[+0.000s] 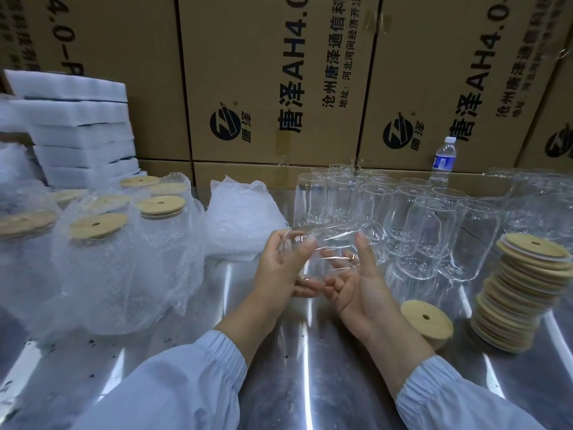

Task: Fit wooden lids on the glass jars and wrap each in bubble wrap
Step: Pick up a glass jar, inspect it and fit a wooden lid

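Note:
Both hands hold one clear glass jar [333, 243] on its side above the metal table [310, 352]. My left hand [283, 268] grips its left end with curled fingers; my right hand [359, 283] cups it from below and the right, thumb up along the glass. The jar has no lid. A single wooden lid [426, 319] with a centre hole lies just right of my right wrist. A tall leaning stack of wooden lids [521, 293] stands further right. Several bare jars [431, 225] stand behind my hands. A pile of bubble wrap [245, 218] lies behind my left hand.
Several lidded jars wrapped in bubble wrap [102, 262] crowd the left of the table. White foam sheets [80, 131] are stacked at the back left. Large printed cardboard boxes [279, 82] wall off the back. A water bottle [444, 159] stands among the far jars.

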